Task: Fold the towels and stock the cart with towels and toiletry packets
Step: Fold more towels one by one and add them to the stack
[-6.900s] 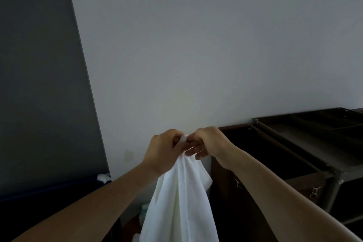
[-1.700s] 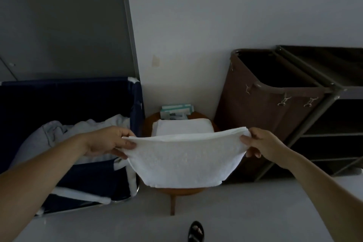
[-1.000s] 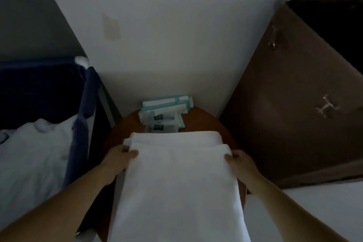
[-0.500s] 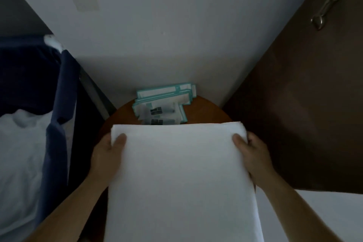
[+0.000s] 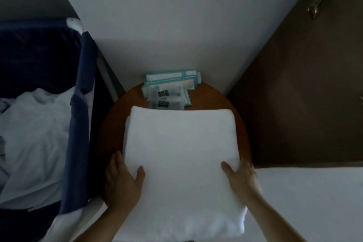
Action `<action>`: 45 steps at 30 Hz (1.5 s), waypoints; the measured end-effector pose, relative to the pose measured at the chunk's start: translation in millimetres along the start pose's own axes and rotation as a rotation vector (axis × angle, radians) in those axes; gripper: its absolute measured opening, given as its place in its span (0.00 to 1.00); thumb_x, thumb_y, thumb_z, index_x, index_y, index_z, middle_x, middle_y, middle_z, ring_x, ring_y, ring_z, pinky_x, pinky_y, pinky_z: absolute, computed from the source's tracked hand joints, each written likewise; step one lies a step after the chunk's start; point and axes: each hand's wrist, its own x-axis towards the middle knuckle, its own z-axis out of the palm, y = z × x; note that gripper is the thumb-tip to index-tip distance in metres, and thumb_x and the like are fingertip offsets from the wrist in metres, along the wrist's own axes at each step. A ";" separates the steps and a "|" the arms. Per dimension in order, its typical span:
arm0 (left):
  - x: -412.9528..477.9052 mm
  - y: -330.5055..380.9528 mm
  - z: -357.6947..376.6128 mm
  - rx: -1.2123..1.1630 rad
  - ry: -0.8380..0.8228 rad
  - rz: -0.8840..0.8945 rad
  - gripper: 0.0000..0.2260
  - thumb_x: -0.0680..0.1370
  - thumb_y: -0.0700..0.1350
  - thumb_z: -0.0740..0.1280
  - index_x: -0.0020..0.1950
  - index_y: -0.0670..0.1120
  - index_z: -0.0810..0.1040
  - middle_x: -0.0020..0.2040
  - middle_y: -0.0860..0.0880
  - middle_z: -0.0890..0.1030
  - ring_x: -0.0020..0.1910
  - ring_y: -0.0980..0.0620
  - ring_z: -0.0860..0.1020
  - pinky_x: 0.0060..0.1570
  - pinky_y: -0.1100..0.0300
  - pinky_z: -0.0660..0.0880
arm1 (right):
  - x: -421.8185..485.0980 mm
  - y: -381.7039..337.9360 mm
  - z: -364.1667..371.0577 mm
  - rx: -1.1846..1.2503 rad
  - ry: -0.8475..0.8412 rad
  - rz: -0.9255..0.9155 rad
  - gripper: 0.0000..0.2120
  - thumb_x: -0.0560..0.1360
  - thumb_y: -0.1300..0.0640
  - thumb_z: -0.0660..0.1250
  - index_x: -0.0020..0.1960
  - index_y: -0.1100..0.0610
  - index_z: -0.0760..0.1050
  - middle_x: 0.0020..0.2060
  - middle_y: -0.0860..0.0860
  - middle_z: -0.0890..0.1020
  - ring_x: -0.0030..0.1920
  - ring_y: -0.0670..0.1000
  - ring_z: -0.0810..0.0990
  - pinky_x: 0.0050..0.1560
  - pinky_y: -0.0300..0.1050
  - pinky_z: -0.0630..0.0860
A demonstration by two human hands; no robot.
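Note:
A folded white towel (image 5: 181,153) lies on a small round wooden table (image 5: 214,98), on top of another folded towel whose edge shows at the left. My left hand (image 5: 122,182) grips the towel's near left side, thumb on top. My right hand (image 5: 240,176) holds the near right side the same way. Several teal-edged toiletry packets (image 5: 170,90) lie stacked at the table's far edge against the wall, just beyond the towel.
A dark blue laundry bin (image 5: 78,104) with crumpled white linen (image 5: 33,139) stands at the left. A brown fabric hamper (image 5: 306,94) with a metal clip (image 5: 318,2) stands at the right. A pale wall (image 5: 186,25) is close behind the table.
The towel has been laid flat on the stack on the table. Both hands have slid from its far corners back to its near sides.

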 end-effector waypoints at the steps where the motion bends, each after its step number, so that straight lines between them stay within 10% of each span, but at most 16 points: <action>1: -11.8 -6.9 2.7 0.054 -0.004 0.068 0.38 0.77 0.54 0.70 0.79 0.40 0.57 0.77 0.38 0.61 0.73 0.36 0.63 0.70 0.42 0.63 | -11.8 6.2 -0.9 -0.009 -0.006 0.020 0.34 0.76 0.41 0.68 0.75 0.55 0.64 0.67 0.57 0.73 0.66 0.61 0.73 0.62 0.53 0.73; 9: -48.5 -42.7 9.3 -0.039 -0.064 -0.104 0.25 0.79 0.54 0.67 0.65 0.34 0.72 0.62 0.32 0.75 0.60 0.34 0.74 0.56 0.45 0.72 | -94.1 65.6 5.5 0.236 0.050 0.078 0.16 0.74 0.41 0.71 0.48 0.54 0.75 0.40 0.50 0.81 0.40 0.51 0.79 0.37 0.48 0.74; 19: -41.2 -55.0 16.9 -0.021 -0.033 0.020 0.21 0.83 0.56 0.58 0.60 0.37 0.67 0.55 0.35 0.78 0.52 0.35 0.79 0.48 0.48 0.72 | -114.8 55.2 33.5 0.390 0.276 -0.294 0.11 0.77 0.42 0.61 0.53 0.48 0.67 0.40 0.42 0.75 0.38 0.38 0.75 0.34 0.38 0.65; 29: -40.4 -58.4 32.5 -0.146 0.038 -0.007 0.20 0.83 0.52 0.60 0.60 0.35 0.68 0.54 0.31 0.78 0.51 0.33 0.78 0.47 0.48 0.73 | -91.4 103.0 69.8 0.323 0.323 0.050 0.16 0.81 0.43 0.54 0.54 0.53 0.72 0.44 0.51 0.78 0.46 0.57 0.78 0.52 0.61 0.77; 35: -46.5 -69.7 26.2 -0.274 0.039 -0.072 0.25 0.79 0.56 0.67 0.62 0.35 0.72 0.56 0.36 0.78 0.51 0.37 0.78 0.49 0.48 0.74 | -81.6 85.5 46.3 0.255 0.252 0.101 0.29 0.68 0.25 0.52 0.48 0.48 0.74 0.46 0.49 0.77 0.47 0.54 0.77 0.51 0.55 0.76; 40: -59.2 -78.1 25.8 -0.274 -0.131 -0.243 0.33 0.74 0.60 0.71 0.65 0.35 0.72 0.60 0.36 0.76 0.56 0.35 0.77 0.55 0.44 0.77 | -62.2 68.0 35.2 0.115 0.128 0.213 0.37 0.69 0.31 0.62 0.66 0.57 0.67 0.57 0.55 0.74 0.55 0.61 0.76 0.55 0.56 0.76; 45: -46.2 -78.4 6.1 -0.291 -0.226 -0.246 0.35 0.71 0.62 0.74 0.67 0.38 0.73 0.62 0.40 0.78 0.53 0.41 0.77 0.51 0.49 0.78 | -52.7 61.4 27.0 0.190 0.032 0.212 0.23 0.70 0.41 0.66 0.58 0.56 0.72 0.40 0.49 0.76 0.39 0.52 0.76 0.39 0.46 0.73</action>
